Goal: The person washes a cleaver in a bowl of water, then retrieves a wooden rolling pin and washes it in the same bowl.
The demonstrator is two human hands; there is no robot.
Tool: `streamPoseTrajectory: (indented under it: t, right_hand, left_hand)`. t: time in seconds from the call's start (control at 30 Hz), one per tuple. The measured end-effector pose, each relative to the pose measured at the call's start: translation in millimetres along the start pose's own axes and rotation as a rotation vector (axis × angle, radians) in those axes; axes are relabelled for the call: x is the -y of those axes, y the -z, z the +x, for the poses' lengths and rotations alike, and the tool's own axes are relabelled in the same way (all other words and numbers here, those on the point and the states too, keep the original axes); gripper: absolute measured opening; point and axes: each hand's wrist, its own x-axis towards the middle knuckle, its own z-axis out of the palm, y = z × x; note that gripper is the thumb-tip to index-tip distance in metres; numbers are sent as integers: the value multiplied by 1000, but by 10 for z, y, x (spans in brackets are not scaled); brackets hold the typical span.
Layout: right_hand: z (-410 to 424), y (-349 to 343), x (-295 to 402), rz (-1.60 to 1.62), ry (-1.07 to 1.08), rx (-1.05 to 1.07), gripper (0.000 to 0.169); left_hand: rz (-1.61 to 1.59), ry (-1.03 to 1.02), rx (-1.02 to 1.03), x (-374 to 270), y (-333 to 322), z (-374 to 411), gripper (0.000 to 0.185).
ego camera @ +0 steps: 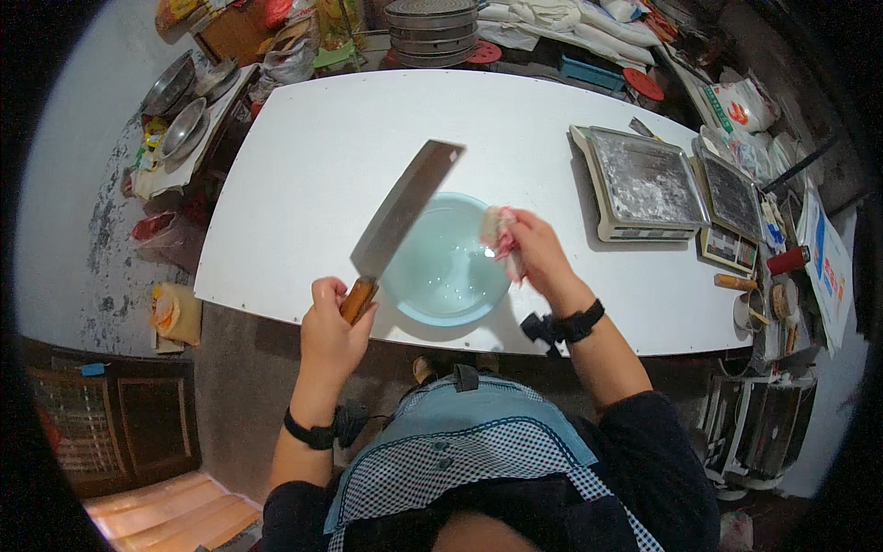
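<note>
My left hand (336,328) is closed around the wooden handle of a cleaver (408,207). Its broad metal blade points up and to the right, partly over the left rim of a light blue basin (447,321). Water (452,265) stands in the basin, with bright reflections on it. At the basin's right side, my right hand (541,252) grips a crumpled pink and white cloth (501,238), apart from the blade. Both are above the white table (324,172), where the basin sits near the front edge.
Two weighing scales (648,176) (731,193) stand on the right of the table. Beyond them are a red cylinder (788,260), a wooden-handled tool (735,281) and a metal cup (748,310). Metal bowls (185,129) lie on a side table at left. Stacked steamers (432,34) stand behind.
</note>
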Motion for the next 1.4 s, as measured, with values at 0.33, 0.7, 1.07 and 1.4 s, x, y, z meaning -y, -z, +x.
streamPoseTrajectory:
  t: [0.33,0.7,1.07,1.4]
  right_hand:
    - [-433,-1188,77,-71,92,304,36]
    - [-367,-936,141,-886,809,-19,28]
    - [-402,-610,153,-1124,646,173,40]
    - [-761,-391,504,-954,1181,-22,49]
  left_hand:
    - [-279,-173,-65,-292,-679,115,50]
    - [-816,276,67,-325,-432,414,38]
    - [-1080,313,0,-448,-534,577,38]
    - [-1193,397,-65,-759,-754,570,46]
